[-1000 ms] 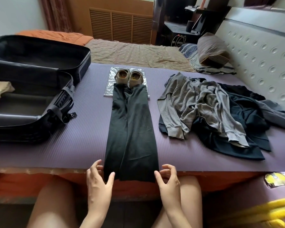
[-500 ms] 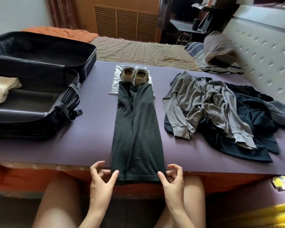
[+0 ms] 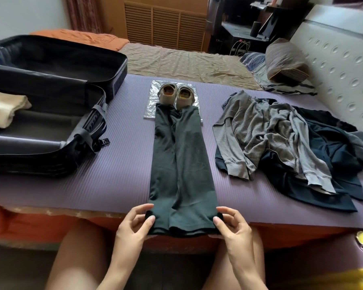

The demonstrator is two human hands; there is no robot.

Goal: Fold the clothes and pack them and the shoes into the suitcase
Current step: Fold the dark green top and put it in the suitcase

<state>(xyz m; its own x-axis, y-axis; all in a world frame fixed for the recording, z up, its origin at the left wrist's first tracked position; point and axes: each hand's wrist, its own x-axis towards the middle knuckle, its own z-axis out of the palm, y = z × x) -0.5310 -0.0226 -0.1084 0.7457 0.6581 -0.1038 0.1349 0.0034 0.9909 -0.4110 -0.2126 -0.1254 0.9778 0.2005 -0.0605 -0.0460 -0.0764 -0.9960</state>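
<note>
Lying open on the left of the purple mat, the black suitcase is holding a folded cream garment in its nearer half. Just right of it, the left hand is pinching the near left corner of the dark trousers, thumb on top and fingers curling under the hem. The trousers are stretching lengthwise down the middle of the mat (their near end is hanging slightly over the bed's edge), and their far end is touching a pair of beige shoes sitting on a crinkled silver sheet. The right hand is pinching the near right corner in the same way. Further right, a grey sweatshirt is sprawling unfolded over a dark navy garment.
</note>
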